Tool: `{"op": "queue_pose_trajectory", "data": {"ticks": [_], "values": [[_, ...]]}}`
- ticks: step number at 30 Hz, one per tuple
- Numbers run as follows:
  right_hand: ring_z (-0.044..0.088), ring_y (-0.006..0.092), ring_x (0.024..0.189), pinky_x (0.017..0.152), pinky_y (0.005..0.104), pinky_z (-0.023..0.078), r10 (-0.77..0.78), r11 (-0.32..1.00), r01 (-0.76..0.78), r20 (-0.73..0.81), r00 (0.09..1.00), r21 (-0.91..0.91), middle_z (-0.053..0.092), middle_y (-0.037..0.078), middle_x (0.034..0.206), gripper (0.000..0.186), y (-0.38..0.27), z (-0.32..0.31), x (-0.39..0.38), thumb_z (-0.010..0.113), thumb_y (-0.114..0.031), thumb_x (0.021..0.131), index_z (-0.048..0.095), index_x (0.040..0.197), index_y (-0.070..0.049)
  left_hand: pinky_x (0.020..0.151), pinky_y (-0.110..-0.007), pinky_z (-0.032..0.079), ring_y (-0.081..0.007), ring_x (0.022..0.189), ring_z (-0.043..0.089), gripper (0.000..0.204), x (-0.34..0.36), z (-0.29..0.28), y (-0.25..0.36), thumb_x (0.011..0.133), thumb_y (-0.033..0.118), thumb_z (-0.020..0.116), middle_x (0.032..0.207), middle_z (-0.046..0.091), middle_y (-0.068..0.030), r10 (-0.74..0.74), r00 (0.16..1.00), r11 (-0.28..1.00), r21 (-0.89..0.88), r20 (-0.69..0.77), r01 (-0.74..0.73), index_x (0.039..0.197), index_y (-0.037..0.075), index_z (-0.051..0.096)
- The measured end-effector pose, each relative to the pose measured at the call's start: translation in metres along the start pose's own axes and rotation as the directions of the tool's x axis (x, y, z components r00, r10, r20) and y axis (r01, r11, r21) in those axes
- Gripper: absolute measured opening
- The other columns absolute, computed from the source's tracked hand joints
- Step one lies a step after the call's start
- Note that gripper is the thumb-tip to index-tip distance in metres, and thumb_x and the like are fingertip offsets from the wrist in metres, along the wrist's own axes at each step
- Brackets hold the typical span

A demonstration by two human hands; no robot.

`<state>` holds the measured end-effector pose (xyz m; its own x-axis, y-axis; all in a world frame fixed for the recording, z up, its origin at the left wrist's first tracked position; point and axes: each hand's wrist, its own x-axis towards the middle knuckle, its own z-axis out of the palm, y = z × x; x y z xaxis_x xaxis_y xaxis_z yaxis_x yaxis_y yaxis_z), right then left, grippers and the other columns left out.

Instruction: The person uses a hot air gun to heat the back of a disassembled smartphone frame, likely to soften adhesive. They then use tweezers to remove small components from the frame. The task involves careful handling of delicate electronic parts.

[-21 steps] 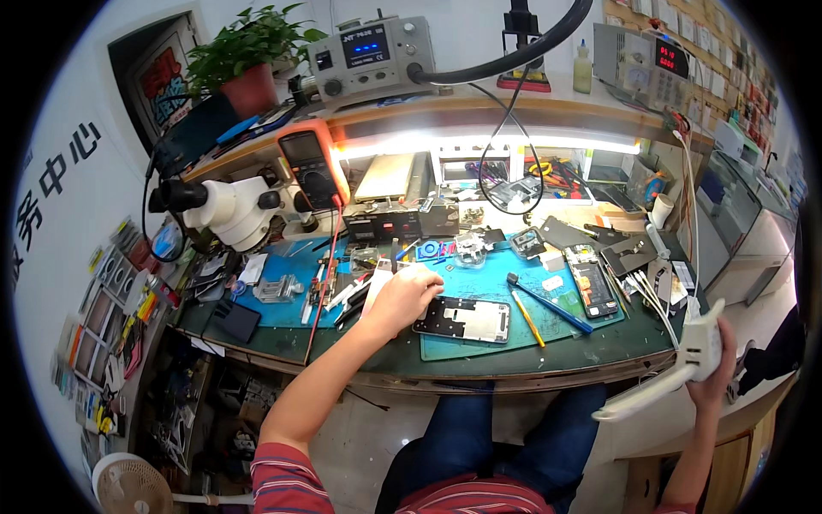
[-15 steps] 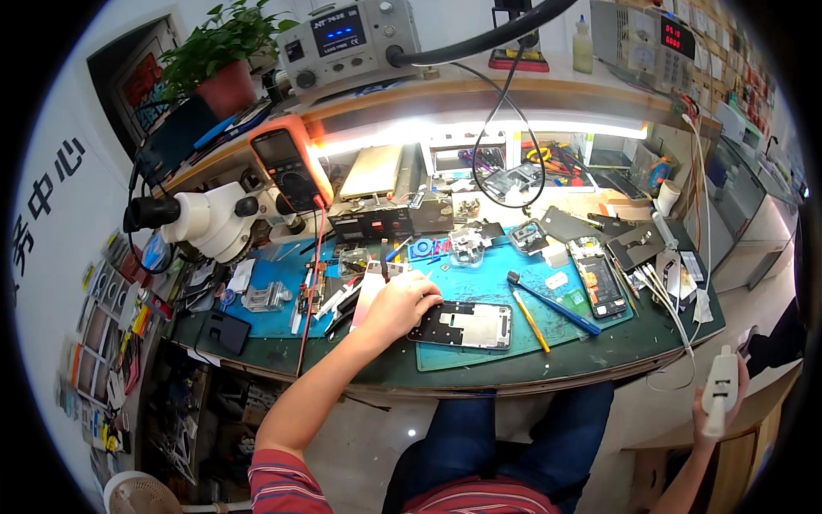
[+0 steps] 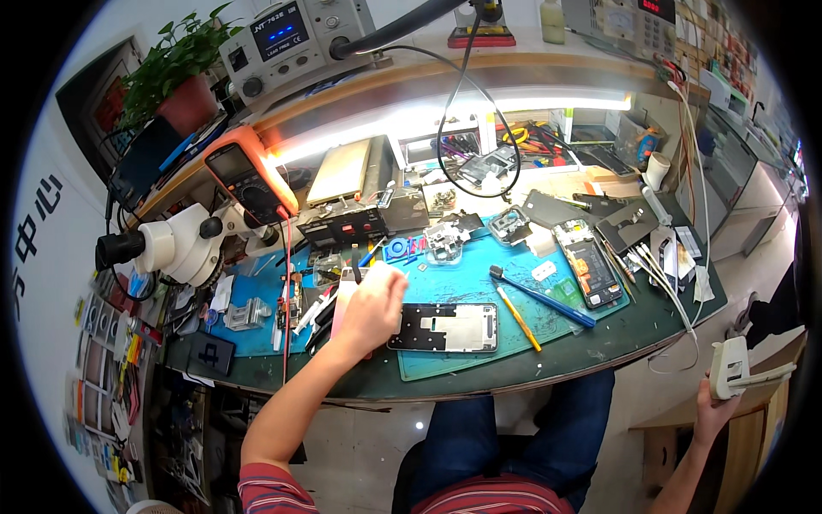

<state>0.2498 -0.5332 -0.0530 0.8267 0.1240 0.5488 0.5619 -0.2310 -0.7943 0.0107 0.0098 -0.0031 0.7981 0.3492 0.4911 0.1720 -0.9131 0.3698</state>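
A: Hands?
B: Well apart. L hand point(image 3: 374, 307) is over the bench's L-centre, fingers curled, right beside the frame point(image 3: 462, 317); can't tell if it grips smth or touches the frame.
A: R hand?
B: R hand point(image 3: 709, 415) is off the bench point(image 3: 565, 360), far R, clamped on a white gadget point(image 3: 729, 367).
A: Frame pos?
B: Flat, mostly on the blue-green mat point(image 3: 437, 365), nr its front L corner. Blk w/ a silver panel, long side running L–R.
A: What's nr it?
B: Yellow tool point(image 3: 520, 319), then blue brush point(image 3: 548, 301), both to its R & slanted, brush's blk head up-L. Open phone point(image 3: 591, 264) lies past them, insides showing.
A: Back L?
B: Orange meter point(image 3: 248, 182), tilted, w/ white scope point(image 3: 178, 244) further L.
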Motion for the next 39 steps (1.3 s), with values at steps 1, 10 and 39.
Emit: {"op": "queue_pose_trajectory", "data": {"ticks": [1, 10, 39], "values": [[0.055, 0.0162, 0.095, 0.089, 0.0302, 0.045, 0.0, 1.0, 0.0, 0.013, 1.0, 0.009, 0.056, 0.009, 0.107, 0.069, 0.002, -0.001, -0.001, 0.063, 0.001, 0.077, 0.038, 0.142, -0.001, 0.064, -0.034, 0.047, -0.02, 0.07, 0.058, 0.017, 0.002, -0.004, 0.002, 0.099, 0.018, 0.054, 0.081, 0.058, -0.0078, -0.177, 0.984, 0.969, -0.175, 0.01, 0.176, 0.092, 0.003, 0.058], [0.059, 0.0175, 0.098, 0.092, 0.0321, 0.047, 0.123, 0.991, -0.121, -0.05, 0.991, 0.049, 0.059, 0.011, 0.11, 0.061, 0.005, -0.004, -0.003, 0.068, 0.0, 0.082, 0.04, 0.136, 0.001, 0.075, -0.038, 0.05, -0.0245, 0.075, 0.063, 0.03, 0.007, -0.005, 0.085, 0.102, 0.027, 0.048, 0.085, 0.064, -0.0111, 0.106, 0.886, 0.961, -0.275, 0.451, 0.025, 0.104, 0.004, 0.067], [0.056, 0.0169, 0.091, 0.087, 0.031, 0.046, 0.147, 0.989, -0.147, -0.015, 0.989, 0.012, 0.058, 0.009, 0.102, 0.048, -0.005, -0.007, -0.027, 0.062, 0.0, 0.076, 0.047, 0.121, -0.001, 0.081, -0.035, 0.049, -0.0207, 0.088, 0.059, 0.053, 0.011, 0.003, 0.096, 0.105, 0.045, 0.034, 0.097, 0.063, -0.0113, 0.573, 0.322, 0.53, -0.641, 0.754, 0.555, 0.11, 0.002, 0.066]]}}
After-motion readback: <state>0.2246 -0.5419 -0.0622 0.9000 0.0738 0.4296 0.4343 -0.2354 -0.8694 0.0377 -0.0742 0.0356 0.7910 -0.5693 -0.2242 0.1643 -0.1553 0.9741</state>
